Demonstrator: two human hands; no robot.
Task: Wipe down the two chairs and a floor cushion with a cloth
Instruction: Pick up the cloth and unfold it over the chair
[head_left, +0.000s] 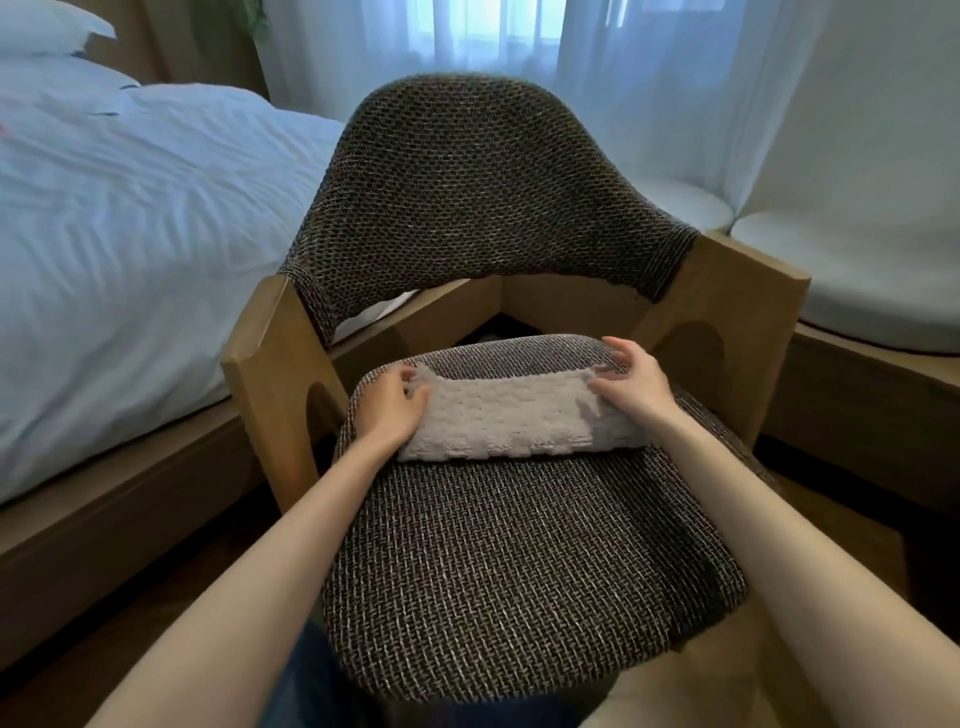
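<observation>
A chair (498, 561) with a dark woven seat and backrest on a light wooden frame stands right in front of me. A pale grey textured cloth (511, 421) lies folded across the rear half of its seat. My left hand (392, 408) pinches the cloth's left end with curled fingers. At the other end my right hand (631, 382) grips the cloth's far right corner. Only this one chair is in view.
A bed (130, 234) with white bedding on a low wooden base runs along the left. White round cushions (852, 270) lie on a wooden bench at the right. Sheer curtains (597, 67) hang behind the chair. Dark wooden floor shows at lower left.
</observation>
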